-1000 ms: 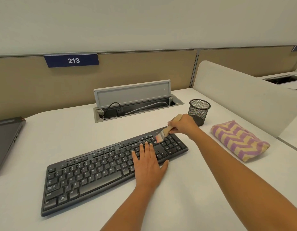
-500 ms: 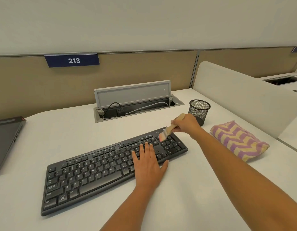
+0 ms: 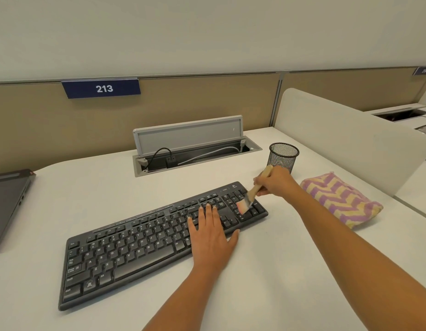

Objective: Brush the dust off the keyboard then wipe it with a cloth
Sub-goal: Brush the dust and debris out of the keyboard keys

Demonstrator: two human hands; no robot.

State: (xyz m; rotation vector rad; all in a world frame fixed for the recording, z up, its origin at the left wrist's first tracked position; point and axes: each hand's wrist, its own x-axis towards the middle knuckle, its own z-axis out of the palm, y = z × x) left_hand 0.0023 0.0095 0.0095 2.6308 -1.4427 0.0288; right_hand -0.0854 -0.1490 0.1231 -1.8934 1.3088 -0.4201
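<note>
A black keyboard lies slanted across the white desk. My left hand rests flat on its right-hand keys, fingers straight. My right hand grips the wooden handle of a small paintbrush; its pale bristles touch the number pad at the keyboard's right end. A folded cloth with purple and yellow zigzag stripes lies on the desk to the right of the keyboard.
A black mesh pen cup stands just behind my right hand. Behind the keyboard an open cable tray holds plugs and wires. A dark laptop sits at the left edge. A white divider panel borders the right side.
The brush and my right hand have moved right and toward me across the number pad. My left hand has stayed flat on the keys.
</note>
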